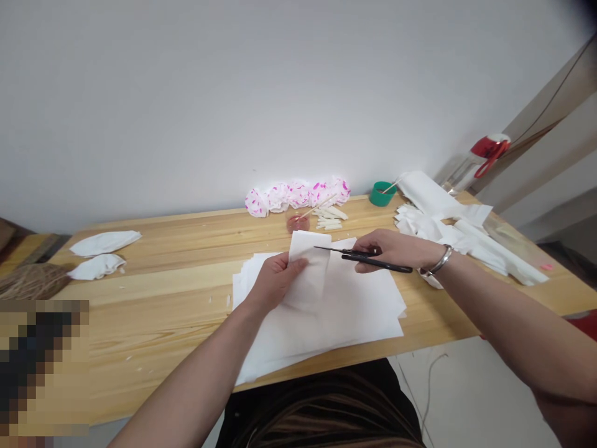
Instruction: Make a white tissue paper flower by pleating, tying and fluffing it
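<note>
My left hand (275, 280) pinches a folded piece of white paper (311, 274) by its left edge, thumb in front, above a stack of white sheets (364, 311). From the right, my right hand (385, 247) grips black scissors (361, 256). One blade lies across the upper right part of the folded paper, and the blades look parted. Behind the paper stands a small clear cup (297, 224) of reddish stuff with a thin stick in it. Beside the cup lie several short off-white strips (330, 218).
White crumpled flowers with pink specks (298, 194) line the wall. To the right are a green cup (382, 194), white paper rolls and scraps (433, 218), and a bottle with a red top (480, 162). White paper pieces (105, 244) and a twine ball (35, 280) lie left.
</note>
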`<state>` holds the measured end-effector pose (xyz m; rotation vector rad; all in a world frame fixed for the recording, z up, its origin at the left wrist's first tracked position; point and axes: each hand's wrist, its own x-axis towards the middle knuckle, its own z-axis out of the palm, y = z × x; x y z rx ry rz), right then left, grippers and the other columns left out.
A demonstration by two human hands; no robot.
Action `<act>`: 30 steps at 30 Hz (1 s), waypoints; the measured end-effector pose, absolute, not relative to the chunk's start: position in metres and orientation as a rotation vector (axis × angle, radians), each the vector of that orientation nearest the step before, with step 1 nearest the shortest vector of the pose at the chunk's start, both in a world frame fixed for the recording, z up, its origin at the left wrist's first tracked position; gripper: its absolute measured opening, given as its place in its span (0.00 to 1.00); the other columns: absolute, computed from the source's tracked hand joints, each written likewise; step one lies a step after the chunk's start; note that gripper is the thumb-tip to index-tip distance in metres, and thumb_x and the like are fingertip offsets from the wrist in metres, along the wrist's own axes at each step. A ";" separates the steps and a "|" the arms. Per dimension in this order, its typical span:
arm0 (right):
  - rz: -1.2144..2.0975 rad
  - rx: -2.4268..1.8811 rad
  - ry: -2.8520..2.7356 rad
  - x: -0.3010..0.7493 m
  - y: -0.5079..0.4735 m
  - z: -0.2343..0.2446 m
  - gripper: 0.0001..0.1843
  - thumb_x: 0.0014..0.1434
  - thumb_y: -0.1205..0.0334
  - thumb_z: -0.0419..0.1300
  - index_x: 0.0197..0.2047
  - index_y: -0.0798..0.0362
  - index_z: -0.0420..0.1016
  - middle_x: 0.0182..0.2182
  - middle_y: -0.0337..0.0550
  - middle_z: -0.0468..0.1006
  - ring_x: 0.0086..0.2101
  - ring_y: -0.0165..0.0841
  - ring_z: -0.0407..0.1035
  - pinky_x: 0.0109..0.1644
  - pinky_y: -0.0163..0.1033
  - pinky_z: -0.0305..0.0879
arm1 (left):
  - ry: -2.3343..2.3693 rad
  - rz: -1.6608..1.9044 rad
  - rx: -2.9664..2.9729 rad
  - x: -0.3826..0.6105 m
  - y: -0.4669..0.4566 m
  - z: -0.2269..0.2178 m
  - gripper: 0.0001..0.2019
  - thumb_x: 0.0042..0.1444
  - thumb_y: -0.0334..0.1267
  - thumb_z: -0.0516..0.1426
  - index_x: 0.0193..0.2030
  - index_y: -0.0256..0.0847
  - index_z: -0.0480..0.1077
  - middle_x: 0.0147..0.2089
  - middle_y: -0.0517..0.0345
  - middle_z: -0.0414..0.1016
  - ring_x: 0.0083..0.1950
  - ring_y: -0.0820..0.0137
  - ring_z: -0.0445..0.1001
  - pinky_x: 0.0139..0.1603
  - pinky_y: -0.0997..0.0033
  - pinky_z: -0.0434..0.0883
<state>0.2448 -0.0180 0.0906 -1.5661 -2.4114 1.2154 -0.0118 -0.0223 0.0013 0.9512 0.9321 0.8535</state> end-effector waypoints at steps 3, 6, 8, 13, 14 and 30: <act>1.223 -1.566 -2.399 0.244 -0.018 0.092 0.28 0.48 0.34 0.57 0.31 0.54 0.72 0.24 0.37 0.65 0.26 0.28 0.56 0.30 0.35 0.50 | 0.934 0.850 0.960 -0.012 -0.022 0.002 0.13 0.46 0.45 0.64 0.36 0.39 0.76 0.32 0.57 0.80 0.29 0.69 0.75 0.30 0.72 0.71; 1.231 -1.569 -2.386 0.244 -0.018 0.092 0.28 0.48 0.35 0.57 0.30 0.54 0.72 0.23 0.36 0.64 0.25 0.27 0.55 0.29 0.35 0.49 | 0.932 0.837 0.970 -0.012 -0.022 0.001 0.14 0.46 0.45 0.64 0.36 0.39 0.76 0.32 0.56 0.80 0.29 0.68 0.75 0.30 0.71 0.71; 1.240 -1.575 -2.380 0.244 -0.018 0.092 0.27 0.47 0.35 0.58 0.29 0.54 0.72 0.22 0.36 0.63 0.24 0.27 0.54 0.29 0.35 0.49 | 0.931 0.842 0.967 -0.012 -0.022 0.002 0.14 0.46 0.45 0.64 0.36 0.39 0.76 0.32 0.56 0.79 0.29 0.68 0.75 0.29 0.71 0.71; 1.216 -1.593 -2.370 0.245 -0.018 0.092 0.27 0.46 0.35 0.59 0.26 0.54 0.71 0.21 0.35 0.61 0.23 0.26 0.52 0.28 0.35 0.47 | 0.935 0.841 0.961 -0.011 -0.023 0.002 0.14 0.46 0.45 0.64 0.36 0.39 0.76 0.31 0.56 0.79 0.29 0.68 0.75 0.29 0.70 0.71; 1.208 -1.596 -2.369 0.245 -0.018 0.092 0.27 0.46 0.36 0.59 0.25 0.54 0.71 0.20 0.35 0.61 0.23 0.26 0.52 0.27 0.35 0.47 | 0.936 0.840 0.961 -0.011 -0.023 0.002 0.14 0.46 0.45 0.64 0.36 0.39 0.76 0.31 0.56 0.79 0.29 0.68 0.75 0.29 0.70 0.71; 1.180 -1.672 -2.271 0.242 -0.019 0.093 0.29 0.41 0.34 0.61 0.18 0.54 0.63 0.17 0.33 0.54 0.21 0.24 0.47 0.24 0.36 0.43 | 0.941 0.850 0.991 -0.012 -0.022 -0.001 0.14 0.47 0.46 0.63 0.37 0.38 0.75 0.32 0.56 0.79 0.30 0.66 0.75 0.31 0.68 0.71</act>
